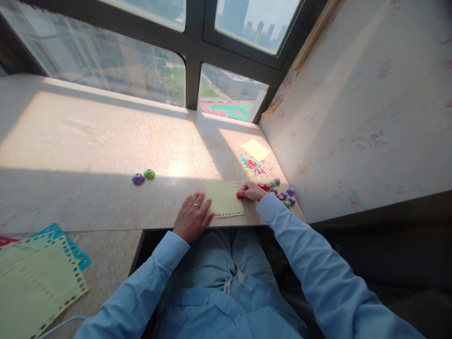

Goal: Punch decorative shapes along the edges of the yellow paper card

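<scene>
A pale yellow sheet of paper (223, 199) with small holes punched along its edges lies near the table's front edge. My left hand (192, 215) is laid flat with fingers out at the sheet's left edge, a ring on one finger. At the right edge, my right hand (253, 191) has its fingers closed on a small red craft punch (239, 194), which meets the paper there. My fingers partly hide this punch. Just right of that hand stands a cluster of red, green and purple punches (283, 195).
Red and blue paper bits (252, 164) are scattered beyond my right hand, near a yellow paper piece (255, 149). A purple punch (138, 179) and a green punch (149, 173) sit to the left. Punched sheets (42, 278) pile at lower left. A wall (360, 117) bounds the right.
</scene>
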A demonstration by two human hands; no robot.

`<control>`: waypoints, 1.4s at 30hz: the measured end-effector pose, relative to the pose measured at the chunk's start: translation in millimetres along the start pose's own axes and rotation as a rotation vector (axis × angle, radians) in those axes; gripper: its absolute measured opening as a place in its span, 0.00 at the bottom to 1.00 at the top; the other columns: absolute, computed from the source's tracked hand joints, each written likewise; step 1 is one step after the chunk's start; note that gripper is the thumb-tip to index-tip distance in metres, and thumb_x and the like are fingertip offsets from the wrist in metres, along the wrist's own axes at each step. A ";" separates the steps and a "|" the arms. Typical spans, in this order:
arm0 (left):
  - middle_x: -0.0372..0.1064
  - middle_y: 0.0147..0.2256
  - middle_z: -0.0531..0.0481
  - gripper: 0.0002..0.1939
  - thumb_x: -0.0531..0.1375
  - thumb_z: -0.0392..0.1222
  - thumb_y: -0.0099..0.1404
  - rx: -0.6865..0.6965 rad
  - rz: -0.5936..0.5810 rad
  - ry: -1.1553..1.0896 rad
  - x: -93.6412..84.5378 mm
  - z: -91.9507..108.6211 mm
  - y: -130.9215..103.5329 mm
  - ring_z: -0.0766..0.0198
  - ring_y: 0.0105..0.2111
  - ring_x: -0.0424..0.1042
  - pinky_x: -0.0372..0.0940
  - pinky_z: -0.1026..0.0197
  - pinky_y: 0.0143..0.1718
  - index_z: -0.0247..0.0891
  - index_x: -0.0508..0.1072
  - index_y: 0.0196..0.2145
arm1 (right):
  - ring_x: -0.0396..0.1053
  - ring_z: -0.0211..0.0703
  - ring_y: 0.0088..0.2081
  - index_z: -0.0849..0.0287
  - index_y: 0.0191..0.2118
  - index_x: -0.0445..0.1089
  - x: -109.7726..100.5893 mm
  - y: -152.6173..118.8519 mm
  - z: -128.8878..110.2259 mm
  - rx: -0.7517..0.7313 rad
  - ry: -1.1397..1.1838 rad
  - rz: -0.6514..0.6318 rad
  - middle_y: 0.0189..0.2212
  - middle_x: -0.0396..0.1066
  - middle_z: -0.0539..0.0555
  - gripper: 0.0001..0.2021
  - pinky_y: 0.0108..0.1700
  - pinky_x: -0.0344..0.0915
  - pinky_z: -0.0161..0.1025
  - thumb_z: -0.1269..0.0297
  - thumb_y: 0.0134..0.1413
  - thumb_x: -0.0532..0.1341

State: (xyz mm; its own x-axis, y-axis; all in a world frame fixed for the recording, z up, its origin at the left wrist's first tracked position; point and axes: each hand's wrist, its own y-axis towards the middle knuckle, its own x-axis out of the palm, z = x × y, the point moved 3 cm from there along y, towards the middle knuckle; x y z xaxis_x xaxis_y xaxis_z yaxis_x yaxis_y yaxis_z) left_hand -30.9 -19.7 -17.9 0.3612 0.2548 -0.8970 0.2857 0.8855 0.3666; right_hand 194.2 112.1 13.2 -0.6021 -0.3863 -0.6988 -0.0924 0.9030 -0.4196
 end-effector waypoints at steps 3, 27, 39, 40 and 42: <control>0.62 0.60 0.30 0.23 0.52 0.49 0.71 0.003 0.012 -0.025 -1.8 0.0 0.2 0.43 0.63 0.59 0.55 0.39 0.62 0.33 0.71 0.56 | 0.56 0.32 0.19 0.60 0.25 0.64 -2.2 -3.6 3.7 -0.018 0.034 -0.025 0.15 0.61 0.44 0.09 0.24 0.55 0.31 0.69 0.48 0.65; 0.60 0.61 0.32 0.23 0.52 0.49 0.71 -0.005 -0.013 -0.010 -1.0 -1.8 -1.3 0.43 0.64 0.57 0.55 0.39 0.63 0.33 0.70 0.57 | 0.68 0.42 0.39 0.61 0.42 0.73 -3.9 -29.7 17.1 -0.464 -0.229 0.158 0.38 0.70 0.55 0.12 0.46 0.64 0.40 0.75 0.50 0.64; 0.60 0.61 0.32 0.23 0.52 0.48 0.71 0.008 -0.005 -0.007 -1.4 -2.2 -1.5 0.43 0.64 0.57 0.55 0.39 0.63 0.33 0.70 0.57 | 0.70 0.47 0.46 0.61 0.43 0.73 -11.4 -19.0 21.2 -0.433 -0.248 0.289 0.44 0.74 0.58 0.12 0.53 0.63 0.43 0.74 0.52 0.61; 0.60 0.61 0.32 0.23 0.52 0.49 0.71 0.007 -0.004 -0.008 -1.4 -2.3 -1.5 0.43 0.64 0.57 0.55 0.39 0.63 0.33 0.70 0.57 | 0.70 0.46 0.44 0.61 0.44 0.72 -13.0 -18.2 21.4 -0.432 -0.225 0.305 0.43 0.74 0.58 0.12 0.52 0.63 0.43 0.73 0.53 0.61; 0.60 0.61 0.32 0.23 0.52 0.49 0.71 0.000 -0.001 -0.020 -1.3 -2.6 -1.6 0.43 0.64 0.57 0.55 0.39 0.63 0.33 0.70 0.57 | 0.71 0.45 0.41 0.61 0.46 0.71 -16.4 -17.5 22.4 -0.423 -0.166 0.333 0.42 0.73 0.58 0.13 0.49 0.66 0.43 0.69 0.55 0.61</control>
State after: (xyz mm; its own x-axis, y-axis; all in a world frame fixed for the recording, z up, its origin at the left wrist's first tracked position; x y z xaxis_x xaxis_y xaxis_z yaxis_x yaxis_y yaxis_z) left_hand -34.1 -20.5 -18.0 0.3783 0.2466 -0.8923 0.2860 0.8856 0.3660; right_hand 223.4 98.4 18.9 -0.5236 -0.0609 -0.8498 -0.2494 0.9647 0.0846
